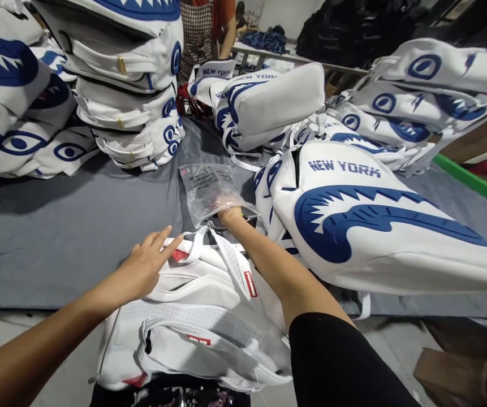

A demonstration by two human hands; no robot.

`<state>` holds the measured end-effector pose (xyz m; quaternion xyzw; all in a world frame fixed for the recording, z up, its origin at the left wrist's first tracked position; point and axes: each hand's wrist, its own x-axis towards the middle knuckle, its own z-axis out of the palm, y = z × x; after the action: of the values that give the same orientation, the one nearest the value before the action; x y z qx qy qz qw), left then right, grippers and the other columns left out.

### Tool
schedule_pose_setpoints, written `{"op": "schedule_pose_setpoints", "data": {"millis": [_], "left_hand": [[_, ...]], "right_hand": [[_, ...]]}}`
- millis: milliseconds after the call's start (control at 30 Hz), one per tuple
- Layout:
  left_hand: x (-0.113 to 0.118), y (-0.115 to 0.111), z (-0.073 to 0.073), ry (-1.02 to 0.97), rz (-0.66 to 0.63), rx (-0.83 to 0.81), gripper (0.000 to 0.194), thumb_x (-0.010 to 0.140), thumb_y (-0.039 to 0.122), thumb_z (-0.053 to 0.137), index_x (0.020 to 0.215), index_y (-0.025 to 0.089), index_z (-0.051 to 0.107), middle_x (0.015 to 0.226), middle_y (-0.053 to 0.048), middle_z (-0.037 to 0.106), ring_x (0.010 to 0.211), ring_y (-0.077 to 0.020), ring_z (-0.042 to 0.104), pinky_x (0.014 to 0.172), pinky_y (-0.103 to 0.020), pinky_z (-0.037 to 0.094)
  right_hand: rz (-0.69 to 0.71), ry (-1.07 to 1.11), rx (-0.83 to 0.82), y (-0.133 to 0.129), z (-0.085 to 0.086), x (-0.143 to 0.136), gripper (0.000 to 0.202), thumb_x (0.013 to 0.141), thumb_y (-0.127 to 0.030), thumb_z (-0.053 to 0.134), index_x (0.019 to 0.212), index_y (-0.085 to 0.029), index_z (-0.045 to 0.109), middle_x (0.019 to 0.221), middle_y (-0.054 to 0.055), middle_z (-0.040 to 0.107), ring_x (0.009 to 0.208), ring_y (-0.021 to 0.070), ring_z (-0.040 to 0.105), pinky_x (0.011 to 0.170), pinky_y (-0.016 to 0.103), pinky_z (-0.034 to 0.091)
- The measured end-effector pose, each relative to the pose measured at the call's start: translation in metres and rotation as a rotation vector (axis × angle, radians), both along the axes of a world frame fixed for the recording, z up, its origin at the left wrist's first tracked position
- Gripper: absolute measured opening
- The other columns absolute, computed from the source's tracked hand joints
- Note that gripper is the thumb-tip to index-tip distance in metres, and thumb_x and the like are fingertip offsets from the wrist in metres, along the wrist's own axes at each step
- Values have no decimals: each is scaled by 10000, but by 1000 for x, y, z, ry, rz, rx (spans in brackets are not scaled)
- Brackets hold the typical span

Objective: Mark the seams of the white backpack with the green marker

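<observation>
A white backpack (209, 288) lies with its straps side up at the table's near edge, small red labels on its straps. My left hand (145, 263) rests at its top end, fingers stretched out and apart, touching the white fabric near the carry loop. Beyond the backpack, my right hand (228, 209) reaches into the mouth of a clear plastic bag (207, 189) with dark print. The film covers my right fingers, so their grip is hidden. Close to my right forearm lies another white backpack (353, 220) with blue shark teeth and "NEW YORK" lettering.
Stacked white backpacks (128, 107) stand at the back left, with more piled at the far left (18, 102) and at the right (421, 107). A person in a checked apron (196, 34) stands across the grey table (56, 237). A green edge strip (476, 183) runs along the right.
</observation>
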<state>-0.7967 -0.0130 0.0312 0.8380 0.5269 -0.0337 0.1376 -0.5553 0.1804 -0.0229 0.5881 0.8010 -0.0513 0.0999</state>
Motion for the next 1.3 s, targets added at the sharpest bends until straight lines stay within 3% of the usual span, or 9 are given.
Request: {"op": "schedule_pose_setpoints", "data": {"millis": [167, 400, 533, 600, 700, 900, 1067, 1167, 1300], "left_hand": [[1, -1, -1, -53, 35, -18, 947, 729, -31, 426, 1595, 308, 245, 1684, -146, 202, 1492, -384, 321, 1007, -639, 494], [-11, -1, 4, -336, 68, -94, 778, 823, 155, 562, 1555, 314, 351, 1668, -115, 269, 1527, -376, 260, 1126, -694, 352], [9, -17, 24, -846, 226, 75, 495, 884, 437, 608, 1317, 198, 621, 1366, -139, 635, 1278, -288, 586, 1078, -483, 480], [24, -27, 34, -1073, 270, -148, 462, 881, 476, 610, 1238, 183, 638, 1092, -104, 736, 983, -224, 712, 781, -330, 576], [36, -40, 39, -1286, 297, -513, 373, 827, 443, 675, 1068, 164, 616, 749, -17, 709, 657, -155, 701, 522, -210, 466], [25, -67, 27, -1308, 487, -156, 161, 835, 292, 669, 823, 185, 549, 718, 34, 676, 600, -101, 675, 588, -212, 511], [18, -89, 13, -1124, 378, 87, 87, 896, 253, 614, 836, 191, 609, 701, 21, 691, 647, -124, 687, 638, -240, 545], [3, -104, -9, -868, 293, 466, 226, 934, 315, 620, 1121, 190, 642, 1091, -84, 746, 1093, -229, 687, 976, -392, 549], [-20, -122, -48, -518, 312, 517, 426, 940, 339, 624, 1346, 218, 573, 1607, -176, 344, 1484, -380, 342, 1152, -590, 397]], "right_hand": [[90, -2, 92, -33, 11, 12, 480, 967, -123, 422, 1427, -155, 553, 1326, 182, 667, 1227, 286, 619, 997, 400, 480], [82, -1, 337, -126, 67, 49, 338, 933, -79, 429, 1135, -137, 694, 1146, 152, 748, 962, 248, 728, 751, 310, 523], [510, 336, 815, -184, 92, 48, 285, 953, -70, 468, 1135, -143, 675, 1190, 140, 749, 1007, 200, 726, 798, 290, 554], [762, 475, 902, -207, 100, 38, 249, 967, -100, 499, 1156, -127, 658, 1170, 161, 754, 1001, 203, 726, 763, 299, 565], [909, 537, 843, -228, 104, 22, 287, 958, -95, 523, 1220, -110, 638, 1222, 192, 729, 997, 204, 728, 716, 292, 575], [455, 846, 658, -237, 112, 7, 325, 934, -124, 592, 1243, -190, 668, 1151, 123, 753, 966, 201, 740, 825, 313, 606], [495, 586, 283, -240, 121, -9, 268, 947, -129, 506, 1045, -197, 746, 921, 75, 758, 831, 183, 701, 723, 291, 558], [367, 438, 218, -230, 117, -13, 299, 923, -117, 491, 1029, -207, 756, 930, 72, 758, 841, 195, 694, 736, 298, 525], [285, 329, 57, -213, 103, -22, 354, 893, -125, 520, 1147, -253, 731, 975, 47, 771, 849, 204, 697, 715, 287, 473]]}}
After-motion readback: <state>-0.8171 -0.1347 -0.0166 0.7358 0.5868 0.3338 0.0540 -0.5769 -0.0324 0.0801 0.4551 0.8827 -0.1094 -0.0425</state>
